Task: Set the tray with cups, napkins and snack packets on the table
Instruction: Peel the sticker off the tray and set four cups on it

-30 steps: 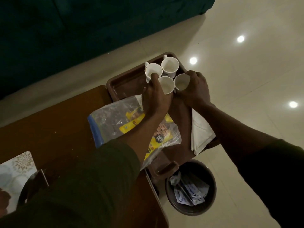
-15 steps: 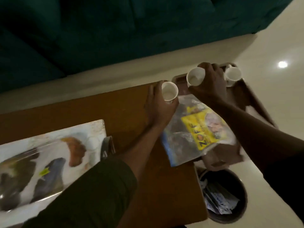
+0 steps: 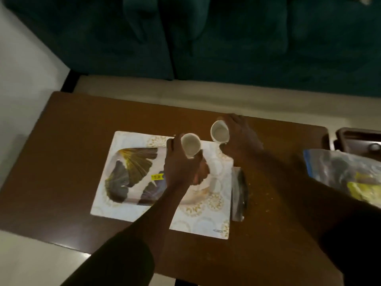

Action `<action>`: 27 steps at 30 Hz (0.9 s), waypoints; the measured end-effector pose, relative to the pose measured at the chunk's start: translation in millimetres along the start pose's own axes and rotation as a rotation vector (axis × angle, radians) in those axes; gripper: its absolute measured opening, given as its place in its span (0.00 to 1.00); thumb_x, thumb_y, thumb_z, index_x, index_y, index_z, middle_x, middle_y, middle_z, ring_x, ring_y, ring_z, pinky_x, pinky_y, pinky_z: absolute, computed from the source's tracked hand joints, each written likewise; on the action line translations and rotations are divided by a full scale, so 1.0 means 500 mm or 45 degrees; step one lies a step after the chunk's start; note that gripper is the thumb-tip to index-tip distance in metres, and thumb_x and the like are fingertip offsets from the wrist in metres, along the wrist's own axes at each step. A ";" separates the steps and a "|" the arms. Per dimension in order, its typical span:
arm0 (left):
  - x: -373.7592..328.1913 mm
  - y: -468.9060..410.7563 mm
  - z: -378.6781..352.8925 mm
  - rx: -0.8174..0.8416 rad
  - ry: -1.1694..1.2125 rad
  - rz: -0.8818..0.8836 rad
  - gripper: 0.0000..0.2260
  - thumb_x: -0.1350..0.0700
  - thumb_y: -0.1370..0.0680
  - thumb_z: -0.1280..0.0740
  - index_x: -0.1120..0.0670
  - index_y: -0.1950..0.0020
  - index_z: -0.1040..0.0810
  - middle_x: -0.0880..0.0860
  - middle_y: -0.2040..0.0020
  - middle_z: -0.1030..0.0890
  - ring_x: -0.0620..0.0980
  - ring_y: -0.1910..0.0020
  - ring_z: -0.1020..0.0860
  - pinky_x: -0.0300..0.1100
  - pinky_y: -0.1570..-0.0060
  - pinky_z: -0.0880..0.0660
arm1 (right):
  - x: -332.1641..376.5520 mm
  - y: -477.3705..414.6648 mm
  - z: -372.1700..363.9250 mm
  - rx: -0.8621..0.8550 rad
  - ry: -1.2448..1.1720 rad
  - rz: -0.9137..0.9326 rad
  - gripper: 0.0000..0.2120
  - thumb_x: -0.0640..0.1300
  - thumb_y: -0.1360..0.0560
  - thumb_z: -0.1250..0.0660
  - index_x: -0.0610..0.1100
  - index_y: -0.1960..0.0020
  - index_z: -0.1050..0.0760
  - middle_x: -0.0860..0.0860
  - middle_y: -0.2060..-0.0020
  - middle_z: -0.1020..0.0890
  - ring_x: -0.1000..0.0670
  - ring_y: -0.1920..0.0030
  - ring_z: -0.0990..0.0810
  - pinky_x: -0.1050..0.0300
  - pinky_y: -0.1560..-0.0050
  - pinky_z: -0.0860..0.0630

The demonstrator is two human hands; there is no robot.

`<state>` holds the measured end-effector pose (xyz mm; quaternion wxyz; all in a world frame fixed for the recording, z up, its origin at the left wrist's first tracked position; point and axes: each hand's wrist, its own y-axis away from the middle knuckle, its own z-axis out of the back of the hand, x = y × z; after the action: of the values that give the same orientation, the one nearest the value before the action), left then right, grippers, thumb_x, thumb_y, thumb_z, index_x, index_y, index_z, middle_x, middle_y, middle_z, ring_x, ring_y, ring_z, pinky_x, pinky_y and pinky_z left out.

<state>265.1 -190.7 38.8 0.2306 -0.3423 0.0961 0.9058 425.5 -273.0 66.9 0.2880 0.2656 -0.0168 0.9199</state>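
My left hand [image 3: 181, 168] grips a white cup [image 3: 190, 147], tilted toward me, above the white patterned tray [image 3: 127, 172] with leaf prints that lies on the brown table [image 3: 68, 141]. My right hand [image 3: 240, 139] holds a second white cup [image 3: 219, 133], also tilted, over the tray's far right corner. Neither cup touches the tray. A clear bag of snack packets [image 3: 346, 176] with a yellow pack inside lies at the table's right edge.
A dark brown tray [image 3: 358, 139] sits off the table's right end with something small and round in it. A thin clear packet [image 3: 239, 193] lies beside the patterned tray's right edge. A dark teal sofa [image 3: 206, 38] stands behind the table.
Both hands have carried their cups left, from the brown tray to above the patterned tray. The view has swung left with them; the bin is out of sight.
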 end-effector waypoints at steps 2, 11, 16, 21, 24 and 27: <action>0.074 -0.002 0.037 -0.008 -0.045 0.032 0.30 0.48 0.32 0.25 0.53 0.33 0.30 0.53 0.38 0.25 0.54 0.42 0.24 0.41 0.52 0.28 | 0.055 -0.007 -0.056 0.112 0.047 0.118 0.36 0.40 0.39 0.22 0.47 0.33 0.31 0.49 0.35 0.25 0.46 0.36 0.28 0.55 0.46 0.29; 0.240 0.004 0.090 0.022 -0.040 0.312 0.34 0.48 0.35 0.21 0.58 0.36 0.32 0.58 0.39 0.26 0.58 0.43 0.24 0.44 0.56 0.29 | 0.166 0.023 -0.226 0.317 0.237 0.526 0.32 0.32 0.38 0.30 0.48 0.35 0.27 0.51 0.37 0.22 0.46 0.35 0.26 0.49 0.39 0.27; 0.249 0.007 0.086 0.065 -0.022 0.334 0.34 0.45 0.35 0.22 0.57 0.36 0.33 0.57 0.39 0.27 0.57 0.43 0.24 0.44 0.59 0.29 | 0.174 0.035 -0.248 0.264 0.280 0.497 0.34 0.29 0.37 0.31 0.50 0.34 0.29 0.52 0.35 0.24 0.45 0.31 0.29 0.44 0.34 0.32; 0.273 0.009 0.124 0.137 -0.278 0.051 0.33 0.44 0.30 0.32 0.50 0.28 0.40 0.58 0.31 0.32 0.61 0.36 0.27 0.58 0.46 0.22 | 0.192 0.085 -0.267 -0.025 -0.022 -0.062 0.40 0.39 0.38 0.26 0.50 0.30 0.38 0.48 0.29 0.33 0.45 0.29 0.35 0.43 0.33 0.30; 0.296 0.001 0.159 0.407 -0.471 -0.286 0.36 0.48 0.32 0.38 0.42 0.25 0.44 0.54 0.24 0.41 0.59 0.27 0.36 0.60 0.35 0.30 | 0.215 0.123 -0.286 -0.230 -0.197 -0.447 0.44 0.60 0.37 0.25 0.47 0.28 0.39 0.46 0.31 0.32 0.45 0.31 0.35 0.47 0.35 0.31; 0.307 -0.027 0.163 0.651 -0.650 -0.495 0.40 0.51 0.30 0.29 0.39 0.24 0.46 0.51 0.21 0.47 0.58 0.24 0.42 0.58 0.32 0.34 | 0.233 0.115 -0.306 -0.231 -0.355 -0.451 0.47 0.59 0.37 0.23 0.43 0.27 0.40 0.45 0.29 0.34 0.43 0.28 0.38 0.44 0.31 0.35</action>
<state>123.4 -97.7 -2.4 0.4916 -0.0501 0.1913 0.8481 240.7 -232.2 0.8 0.4622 0.3617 -0.0920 0.8044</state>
